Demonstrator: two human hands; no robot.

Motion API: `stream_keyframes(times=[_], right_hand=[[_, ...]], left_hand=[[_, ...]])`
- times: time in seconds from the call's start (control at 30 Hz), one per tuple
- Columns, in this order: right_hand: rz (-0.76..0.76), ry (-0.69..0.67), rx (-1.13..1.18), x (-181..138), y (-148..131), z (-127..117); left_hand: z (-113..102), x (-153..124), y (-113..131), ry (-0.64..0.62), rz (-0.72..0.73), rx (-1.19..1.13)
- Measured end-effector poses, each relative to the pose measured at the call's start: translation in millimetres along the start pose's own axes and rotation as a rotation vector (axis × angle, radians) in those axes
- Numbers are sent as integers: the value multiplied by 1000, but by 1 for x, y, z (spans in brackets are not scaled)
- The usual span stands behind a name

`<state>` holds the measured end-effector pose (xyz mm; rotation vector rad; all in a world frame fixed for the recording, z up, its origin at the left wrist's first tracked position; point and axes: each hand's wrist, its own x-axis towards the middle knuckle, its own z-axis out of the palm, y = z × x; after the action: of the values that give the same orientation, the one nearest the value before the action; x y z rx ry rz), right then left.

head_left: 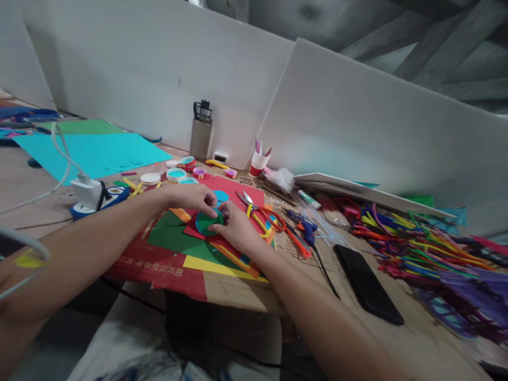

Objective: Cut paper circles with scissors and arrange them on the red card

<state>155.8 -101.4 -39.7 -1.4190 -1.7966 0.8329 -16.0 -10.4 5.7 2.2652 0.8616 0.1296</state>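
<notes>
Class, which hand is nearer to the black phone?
Right. The right hand is to the left of the black phone; the left hand is farther left. Neither touches it.

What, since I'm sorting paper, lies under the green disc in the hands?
Red paper shows beside the green disc, and a green sheet under that paper. What lies directly beneath the disc is hidden by it and the right hand.
</notes>
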Motion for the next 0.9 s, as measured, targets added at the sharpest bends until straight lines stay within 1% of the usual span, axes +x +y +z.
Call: stream_keyframes(times=[0.07, 0.17, 0.27, 0.43, 0.53, 0.67, 0.77, 0.9], right_hand=[[10, 48, 132, 3, 2, -4], [77, 120, 331, 7, 6, -11], [70, 179, 485, 10, 8, -15], [13, 163, 663, 13, 11, -19], [16, 179, 666, 14, 14, -22], [-13, 238, 556, 17, 20, -23], [-32, 278, 515, 18, 22, -23], [-30, 308, 515, 17, 20, -24]], left_hand=[[2, -1, 5, 62, -1, -185], [8, -2, 11, 76, -2, -457], [14, 0, 15, 99, 7, -561], [18, 3, 18, 167, 6, -644], [18, 3, 18, 183, 12, -667], [21, 4, 19, 218, 62, -680], [26, 6, 22, 256, 98, -727], [34, 9, 26, 301, 95, -740]])
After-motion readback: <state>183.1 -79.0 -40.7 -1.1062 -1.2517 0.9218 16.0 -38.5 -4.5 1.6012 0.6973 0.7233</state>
